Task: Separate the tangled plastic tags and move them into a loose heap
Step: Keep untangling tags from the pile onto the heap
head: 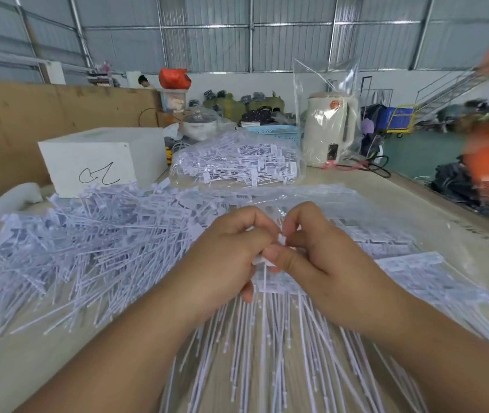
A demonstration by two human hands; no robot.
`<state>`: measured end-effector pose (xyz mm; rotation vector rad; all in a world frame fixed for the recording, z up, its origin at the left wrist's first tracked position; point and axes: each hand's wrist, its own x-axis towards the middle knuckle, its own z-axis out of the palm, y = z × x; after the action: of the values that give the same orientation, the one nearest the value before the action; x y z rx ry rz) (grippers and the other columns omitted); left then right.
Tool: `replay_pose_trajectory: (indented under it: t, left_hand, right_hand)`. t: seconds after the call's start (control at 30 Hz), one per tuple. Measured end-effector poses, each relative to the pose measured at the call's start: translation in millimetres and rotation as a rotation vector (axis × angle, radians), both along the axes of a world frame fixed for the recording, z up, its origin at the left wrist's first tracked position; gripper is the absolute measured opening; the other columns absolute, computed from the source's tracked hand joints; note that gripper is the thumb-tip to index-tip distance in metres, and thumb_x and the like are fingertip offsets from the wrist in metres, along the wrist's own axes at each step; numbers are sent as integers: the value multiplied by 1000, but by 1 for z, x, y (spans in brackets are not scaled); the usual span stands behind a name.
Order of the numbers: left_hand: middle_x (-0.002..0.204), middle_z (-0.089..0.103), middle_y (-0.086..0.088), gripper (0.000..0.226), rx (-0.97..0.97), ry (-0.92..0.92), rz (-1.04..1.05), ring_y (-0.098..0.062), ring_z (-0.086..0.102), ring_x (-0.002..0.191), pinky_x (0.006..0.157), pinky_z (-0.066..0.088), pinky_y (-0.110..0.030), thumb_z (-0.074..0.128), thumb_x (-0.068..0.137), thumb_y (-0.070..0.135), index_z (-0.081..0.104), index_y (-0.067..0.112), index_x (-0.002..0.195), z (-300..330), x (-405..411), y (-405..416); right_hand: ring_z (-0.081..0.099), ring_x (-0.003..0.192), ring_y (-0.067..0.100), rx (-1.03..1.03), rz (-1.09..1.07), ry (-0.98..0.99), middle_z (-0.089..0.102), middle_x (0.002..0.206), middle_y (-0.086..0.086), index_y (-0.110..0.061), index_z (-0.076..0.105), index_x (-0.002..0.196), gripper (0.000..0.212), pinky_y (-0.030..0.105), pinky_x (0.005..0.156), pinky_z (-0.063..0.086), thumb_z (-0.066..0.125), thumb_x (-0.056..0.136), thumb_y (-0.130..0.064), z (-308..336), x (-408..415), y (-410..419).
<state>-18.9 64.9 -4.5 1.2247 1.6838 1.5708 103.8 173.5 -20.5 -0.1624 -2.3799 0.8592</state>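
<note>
Left hand point(225, 257), right hand point(311, 251) each pinch tag bunch point(267, 263) mid-table; loose heap point(82, 242) left.

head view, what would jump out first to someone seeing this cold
The left hand and right hand meet at the centre, both pinching a bunch of white tags whose stems fan down toward the viewer. To the left a big loose heap of the same tags sprawls over the table. Behind it stand a bagged pile of tags and a cream kettle wrapped in clear plastic.
</note>
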Motion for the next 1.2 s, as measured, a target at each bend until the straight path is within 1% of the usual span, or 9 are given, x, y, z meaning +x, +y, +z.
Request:
replay_pose_trajectory:
  t: [0.13,0.43,0.53,0.63,0.7,0.77,0.9,1.07,1.2]
  left_hand:
    - [54,55,-3,13,-17,-25,-47,-12,38,42,40,36,-22,58,74,27,63,23,63,2,0,-1]
    - [53,52,-5,23,-42,-374,-203,-10,40,35,37,39,-20,52,94,26,67,17,80,2,8,0]
    - [53,50,-4,29,-31,-365,-181,-9,34,34,36,36,-18,51,95,15,66,19,70,-1,6,1]
    - [53,51,-2,32,21,-316,-114,-8,33,34,37,35,-17,49,100,15,66,19,73,-2,2,1]
    - [54,51,-2,35,42,-251,-53,-9,34,35,38,35,-16,48,101,17,66,22,71,-2,-4,1]
    - [54,51,-3,40,28,-187,-28,-11,37,36,38,36,-18,49,101,17,67,26,67,-3,-8,2]
    - [54,56,-1,21,-3,-107,-41,-12,42,37,39,39,-18,61,91,26,66,23,71,-3,-5,0]
    - [52,56,4,25,49,-10,59,-11,43,39,41,40,-17,61,93,26,65,23,69,-3,-4,2]
    - [49,50,2,37,148,-265,56,-10,38,37,41,43,-21,57,95,21,61,23,58,-1,5,5]
  right_hand:
    - [59,67,31,-6,36,20,64,75,6,-38,34,90,25,55,65,47,45,86,-60,1,1,-1]
    - [59,61,21,-35,41,84,64,70,-11,-33,34,86,32,51,62,47,49,89,-61,1,0,-1]
    - [61,66,13,-25,69,58,66,75,-16,-33,36,92,36,39,65,49,47,88,-67,2,0,2]
    - [55,65,6,-85,59,50,61,78,-12,-44,39,108,47,25,61,46,41,80,-80,7,8,15]
    - [57,66,18,-90,34,-11,60,77,-1,-50,46,109,37,36,63,46,46,81,-75,12,14,26]
    - [52,60,26,-47,42,-101,55,67,6,-39,59,93,25,45,59,43,53,88,-62,13,18,33]
    - [39,46,8,17,8,-133,44,52,-6,-30,60,77,22,24,50,32,58,84,-51,11,17,34]
    - [33,40,6,37,-31,-30,39,44,-8,-33,59,72,18,17,43,26,63,85,-46,13,18,28]
    - [37,38,9,86,-146,99,44,45,-8,-31,59,72,20,16,42,26,67,90,-33,13,12,18]
